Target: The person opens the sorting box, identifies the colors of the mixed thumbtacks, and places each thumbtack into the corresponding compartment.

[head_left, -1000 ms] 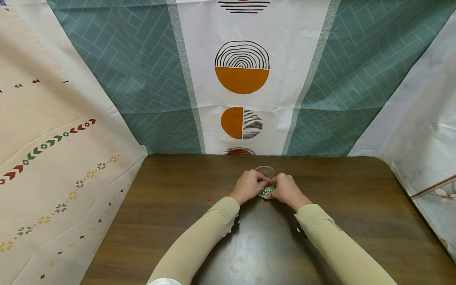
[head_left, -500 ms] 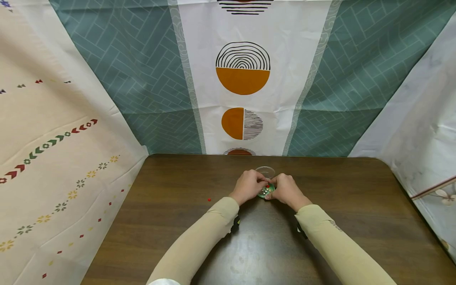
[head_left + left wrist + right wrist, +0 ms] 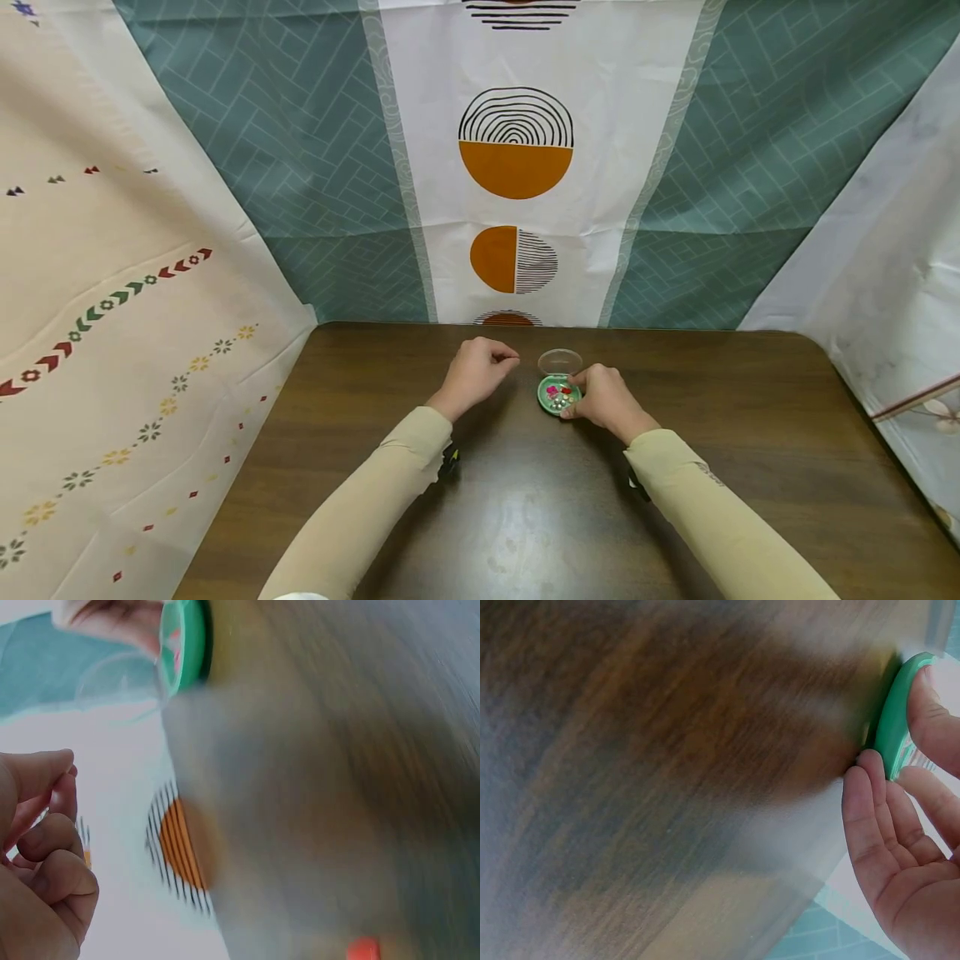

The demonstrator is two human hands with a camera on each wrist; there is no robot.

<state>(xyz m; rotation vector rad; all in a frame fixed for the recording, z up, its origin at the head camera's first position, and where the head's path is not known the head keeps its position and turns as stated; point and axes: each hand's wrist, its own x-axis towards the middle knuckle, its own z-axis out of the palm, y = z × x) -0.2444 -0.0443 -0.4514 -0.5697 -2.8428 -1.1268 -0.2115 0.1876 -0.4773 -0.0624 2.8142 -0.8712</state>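
A small round green case lies on the table with its clear lid swung back. Inside are a red bead-like piece, a pink one and several silvery ones. My right hand grips the case's right side, the thumb on its near rim and the index finger at the back. Left of the case, my left hand is raised over the table, thumb and index tips together, other fingers curled. Nothing shows between those fingertips. In the left wrist view a loose red piece lies on the table.
The brown wooden table runs back to a hanging patterned curtain. A cream printed cloth hangs at the left and a white one at the right.
My left hand has left the case and moved leftward, uncovering the pieces inside. My right hand has stayed on the case. The loose red piece is now hidden in the head view.
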